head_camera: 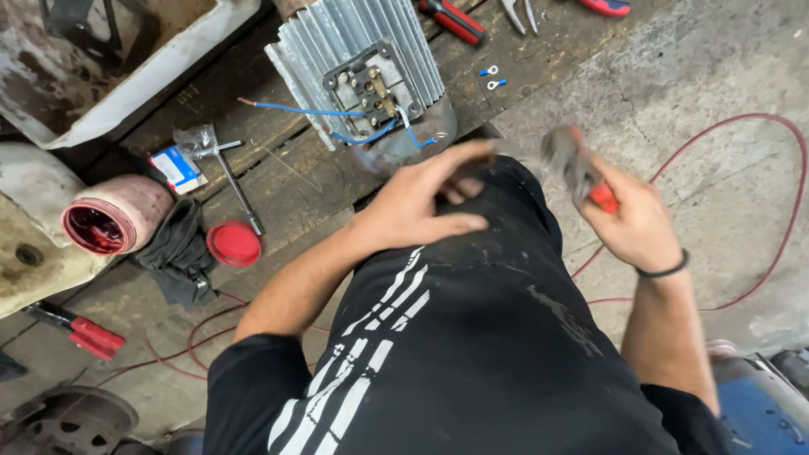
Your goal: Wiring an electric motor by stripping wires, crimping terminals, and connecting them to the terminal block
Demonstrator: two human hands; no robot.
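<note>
A ribbed grey electric motor [337, 38] lies on a worn wooden bench, its open terminal box [371, 88] facing me with blue wires [303, 110] coming out of it. My left hand [430, 198] hovers just below the motor over my dark trouser leg, fingers pinched together, and I cannot tell whether they hold anything. Raised to the right, my right hand [632, 219] is closed on a blurred pair of red-handled pliers [581, 173].
On the bench lie a T-handle wrench [236, 181], a red lid [234, 243], a dark rag [177, 253], an open red tin [105, 221], blue ring terminals [493, 77] and red-handled tools [451, 18]. A red cable [758, 126] loops over the concrete floor.
</note>
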